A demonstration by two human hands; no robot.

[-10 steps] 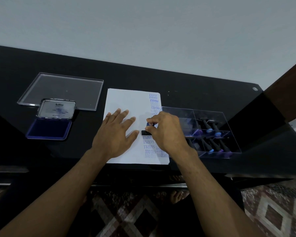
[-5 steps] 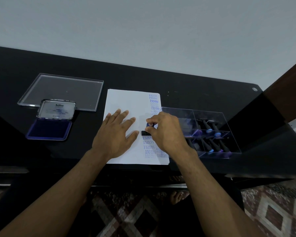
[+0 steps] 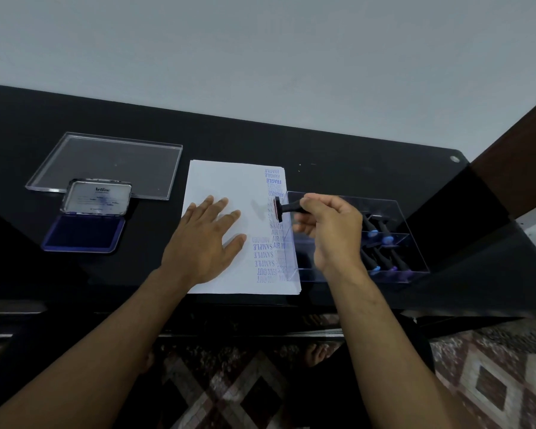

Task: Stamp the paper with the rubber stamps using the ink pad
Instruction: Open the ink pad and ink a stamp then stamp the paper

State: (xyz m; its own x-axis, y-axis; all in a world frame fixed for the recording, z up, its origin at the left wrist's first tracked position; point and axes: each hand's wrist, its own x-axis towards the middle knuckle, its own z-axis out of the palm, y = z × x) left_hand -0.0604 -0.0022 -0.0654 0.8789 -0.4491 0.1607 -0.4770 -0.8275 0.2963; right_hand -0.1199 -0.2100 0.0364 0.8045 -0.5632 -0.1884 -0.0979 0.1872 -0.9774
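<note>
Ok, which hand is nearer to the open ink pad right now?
Left. The left hand lies flat on the paper, just right of the ink pad. The right hand holds a stamp beyond the paper's far edge.

The right hand (image 3: 331, 233) has lifted the stamp (image 3: 283, 209) off the paper (image 3: 226, 184). It now holds it tipped sideways, face turned left.

"Artline" stands on the ink pad's open lid (image 3: 96, 196). Along the paper's (image 3: 226, 184) right edge, blue stamps read "FRAGILE", "SAMPLE", "AIR" and "FAX OUT".
</note>
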